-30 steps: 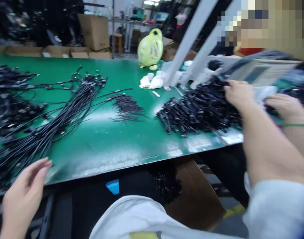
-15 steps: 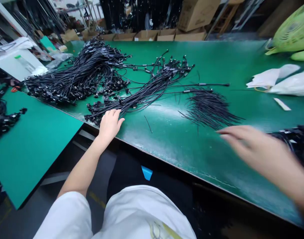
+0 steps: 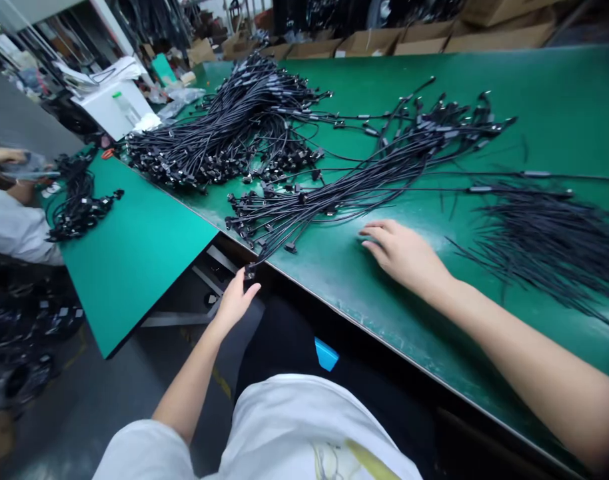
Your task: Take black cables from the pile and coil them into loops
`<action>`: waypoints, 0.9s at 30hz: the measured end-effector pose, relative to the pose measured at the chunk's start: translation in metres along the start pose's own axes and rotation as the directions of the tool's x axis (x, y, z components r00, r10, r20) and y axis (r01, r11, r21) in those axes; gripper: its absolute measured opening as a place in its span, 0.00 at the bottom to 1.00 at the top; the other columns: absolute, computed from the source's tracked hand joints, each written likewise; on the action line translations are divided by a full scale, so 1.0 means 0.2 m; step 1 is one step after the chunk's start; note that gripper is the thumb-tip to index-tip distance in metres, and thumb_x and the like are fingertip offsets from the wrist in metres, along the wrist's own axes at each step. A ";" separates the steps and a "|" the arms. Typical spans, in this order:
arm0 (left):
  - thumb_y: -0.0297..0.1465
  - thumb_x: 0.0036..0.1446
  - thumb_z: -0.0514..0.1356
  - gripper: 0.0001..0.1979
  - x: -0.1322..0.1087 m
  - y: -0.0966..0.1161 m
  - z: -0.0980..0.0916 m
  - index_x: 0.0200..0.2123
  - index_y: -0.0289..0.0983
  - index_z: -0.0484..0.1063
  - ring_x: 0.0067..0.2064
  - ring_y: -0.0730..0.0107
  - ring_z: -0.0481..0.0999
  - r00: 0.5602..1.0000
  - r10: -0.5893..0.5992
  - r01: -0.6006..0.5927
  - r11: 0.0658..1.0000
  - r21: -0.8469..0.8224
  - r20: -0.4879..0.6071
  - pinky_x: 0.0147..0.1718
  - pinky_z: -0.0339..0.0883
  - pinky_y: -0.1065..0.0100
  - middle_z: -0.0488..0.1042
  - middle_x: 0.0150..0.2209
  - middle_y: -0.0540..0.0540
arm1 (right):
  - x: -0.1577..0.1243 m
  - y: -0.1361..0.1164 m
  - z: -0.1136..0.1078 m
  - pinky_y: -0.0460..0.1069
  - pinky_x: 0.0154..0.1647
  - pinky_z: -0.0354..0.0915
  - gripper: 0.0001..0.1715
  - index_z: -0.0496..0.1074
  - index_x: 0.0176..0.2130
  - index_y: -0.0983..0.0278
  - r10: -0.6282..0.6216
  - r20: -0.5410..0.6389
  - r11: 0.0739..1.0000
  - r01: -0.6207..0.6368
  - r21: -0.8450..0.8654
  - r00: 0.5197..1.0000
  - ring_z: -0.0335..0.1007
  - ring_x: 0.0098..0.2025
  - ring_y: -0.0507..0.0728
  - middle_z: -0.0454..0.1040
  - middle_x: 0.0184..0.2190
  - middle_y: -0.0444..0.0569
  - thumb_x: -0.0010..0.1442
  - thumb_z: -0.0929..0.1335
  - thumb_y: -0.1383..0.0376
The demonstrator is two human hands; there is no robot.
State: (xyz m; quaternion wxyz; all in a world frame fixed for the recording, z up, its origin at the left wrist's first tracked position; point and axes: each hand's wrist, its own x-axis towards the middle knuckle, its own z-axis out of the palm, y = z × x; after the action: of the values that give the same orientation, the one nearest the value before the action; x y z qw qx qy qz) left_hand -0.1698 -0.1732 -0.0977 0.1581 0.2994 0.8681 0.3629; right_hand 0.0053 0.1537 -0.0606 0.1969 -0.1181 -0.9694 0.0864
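My left hand (image 3: 233,300) is just off the table's front edge. Its fingertips pinch the black connector end of a cable (image 3: 264,255), which runs back into a loose bundle of black cables (image 3: 354,187) on the green table. Connectors lie at the bundle's near left end, and grey sleeves show towards its far right end. Over the table in front of the bundle, my right hand (image 3: 402,257) has its fingers apart and nothing in them. To its right lies a heap of thin black wire pieces (image 3: 559,233), partly blurred.
A larger pile of black cables (image 3: 209,127) lies at the back left. A lower green table (image 3: 149,247) adjoins at left, with more cables (image 3: 84,207) on it; a co-worker's sleeve (image 3: 14,223) is beside it. Cardboard boxes (image 3: 369,43) line the far edge.
The view has turned to the left. My left hand has drawn a cable's connector end towards me over the table edge. My right hand has come in from the right towards the bundle.
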 end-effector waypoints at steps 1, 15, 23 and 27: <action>0.38 0.61 0.56 0.15 -0.01 -0.01 0.02 0.48 0.36 0.70 0.48 0.58 0.75 0.997 -0.045 0.050 0.995 -0.083 0.064 0.52 0.65 0.56 0.76 0.44 0.40 | 0.02 -0.05 -0.01 0.58 0.46 0.70 0.19 0.73 0.49 0.68 -0.027 0.021 0.999 0.026 0.023 0.999 0.72 0.45 0.63 0.72 0.48 0.59 0.66 0.60 0.63; 0.32 0.58 0.59 0.08 -0.18 0.27 -0.53 0.38 0.38 0.77 0.39 0.64 0.73 0.877 0.320 -0.353 0.935 -0.028 -0.359 0.41 0.67 0.63 0.77 0.36 0.44 | 0.50 -0.67 0.00 0.52 0.42 0.58 0.16 0.73 0.45 0.66 -0.367 0.170 0.921 0.383 -0.073 0.915 0.63 0.44 0.60 0.72 0.44 0.57 0.68 0.59 0.65; 0.28 0.44 0.66 0.11 -0.14 -0.07 -0.84 0.22 0.34 0.65 0.20 0.84 0.52 0.886 -0.296 -0.178 0.494 -0.851 -0.357 0.17 0.49 0.79 0.55 0.21 0.57 | 0.62 -0.26 0.00 0.50 0.41 0.63 0.19 0.72 0.52 0.64 0.065 0.064 0.997 -0.068 0.035 0.996 0.70 0.44 0.58 0.74 0.47 0.55 0.68 0.60 0.66; 0.36 0.48 0.68 0.13 -0.08 -0.11 -0.77 0.30 0.31 0.73 0.21 0.83 0.55 0.930 -0.292 0.005 0.614 -0.790 -0.221 0.18 0.49 0.79 0.54 0.20 0.57 | 0.67 -0.22 -0.19 0.49 0.39 0.66 0.13 0.75 0.40 0.64 0.286 -0.128 0.857 -0.194 0.477 0.950 0.71 0.35 0.54 0.77 0.35 0.48 0.67 0.61 0.65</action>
State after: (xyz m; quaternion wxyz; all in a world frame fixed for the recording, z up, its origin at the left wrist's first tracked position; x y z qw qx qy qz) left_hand -0.2422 -0.2775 -0.0064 0.1547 0.0627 0.6612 0.7314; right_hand -0.1081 0.1524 0.0316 0.3003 -0.1964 -0.8750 0.3250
